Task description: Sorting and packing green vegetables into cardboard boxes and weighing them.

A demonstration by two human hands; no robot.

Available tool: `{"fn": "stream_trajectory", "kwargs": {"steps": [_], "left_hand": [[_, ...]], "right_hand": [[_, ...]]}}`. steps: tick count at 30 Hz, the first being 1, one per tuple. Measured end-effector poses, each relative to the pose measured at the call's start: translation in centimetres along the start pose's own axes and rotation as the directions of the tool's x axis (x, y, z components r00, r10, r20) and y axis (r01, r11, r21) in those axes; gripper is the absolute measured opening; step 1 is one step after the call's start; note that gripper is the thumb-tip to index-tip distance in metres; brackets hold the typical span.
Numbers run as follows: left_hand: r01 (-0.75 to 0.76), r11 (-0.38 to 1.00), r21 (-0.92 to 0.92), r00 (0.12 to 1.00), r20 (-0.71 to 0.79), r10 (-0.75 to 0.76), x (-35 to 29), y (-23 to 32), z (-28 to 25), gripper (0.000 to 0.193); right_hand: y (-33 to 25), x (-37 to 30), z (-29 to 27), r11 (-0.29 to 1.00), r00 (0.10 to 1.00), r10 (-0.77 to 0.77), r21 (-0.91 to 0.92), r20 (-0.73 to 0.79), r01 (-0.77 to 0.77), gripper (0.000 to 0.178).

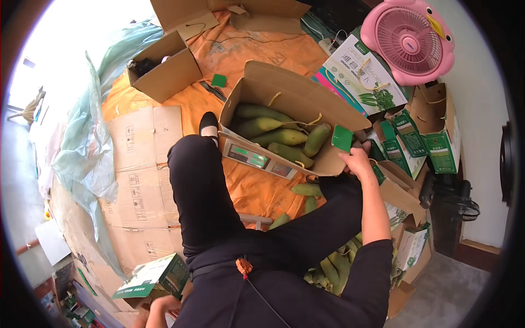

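Note:
In front of me an open cardboard box [295,87] holds several long green radishes [287,136], with a yellow cord lying over them. My right hand [358,161] grips the box's near right corner, fingers closed at the edge beside a green flap [342,138]. At the lower left, my left hand [165,306] is low by a green and white carton [158,276]; its fingers are partly hidden. More green radishes [309,189] lie on the orange sheet under the box, and a pile of them [336,268] rests beside my right thigh.
A pink fan [407,44] stands at the far right behind a white printed carton [363,74]. Open green cartons [437,142] crowd the right side. Flattened cardboard [142,180] covers the left floor, near a small open box [167,68] and crumpled plastic sheeting [82,142].

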State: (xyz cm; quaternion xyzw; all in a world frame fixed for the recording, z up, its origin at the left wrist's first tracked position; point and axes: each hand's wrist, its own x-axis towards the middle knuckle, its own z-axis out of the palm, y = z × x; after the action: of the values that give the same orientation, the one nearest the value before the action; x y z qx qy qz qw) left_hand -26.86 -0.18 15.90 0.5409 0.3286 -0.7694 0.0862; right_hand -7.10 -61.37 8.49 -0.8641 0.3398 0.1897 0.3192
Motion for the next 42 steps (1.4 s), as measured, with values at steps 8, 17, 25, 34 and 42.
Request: {"fn": "stream_trajectory", "kwargs": {"steps": [8,17,25,34,42], "left_hand": [[-0.782,0.372,0.5,-0.223,-0.782,0.581,-7.0,11.7,-15.8,0.014],[-0.873,0.206,0.442,-0.061,-0.517,0.854,-15.9,39.0,-19.8,0.046],[-0.804,0.293,0.517,-0.015,-0.511,0.86,-14.0,44.9,-20.7,0.038],[-0.877,0.223,0.426,-0.083,-0.591,0.802,-12.3,44.4,-22.1,0.025],[-0.976,0.015,0.215,-0.151,-0.729,0.668,-16.2,35.6,-26.5,0.015]], "right_hand": [[0.5,-0.6,-1.2,0.99,0.994,0.084,0.109,0.067,-0.091,0.032],[1.8,0.0,0.2,0.963,0.988,0.152,0.222,0.025,-0.154,0.037],[1.7,2.0,1.3,0.979,0.977,-0.075,-0.201,-0.199,0.034,0.026],[1.8,2.9,1.2,0.689,0.984,0.117,0.702,0.138,-0.18,0.026],[-10.0,3.5,0.0,0.677,0.979,-0.198,0.729,0.053,0.097,0.037]]}}
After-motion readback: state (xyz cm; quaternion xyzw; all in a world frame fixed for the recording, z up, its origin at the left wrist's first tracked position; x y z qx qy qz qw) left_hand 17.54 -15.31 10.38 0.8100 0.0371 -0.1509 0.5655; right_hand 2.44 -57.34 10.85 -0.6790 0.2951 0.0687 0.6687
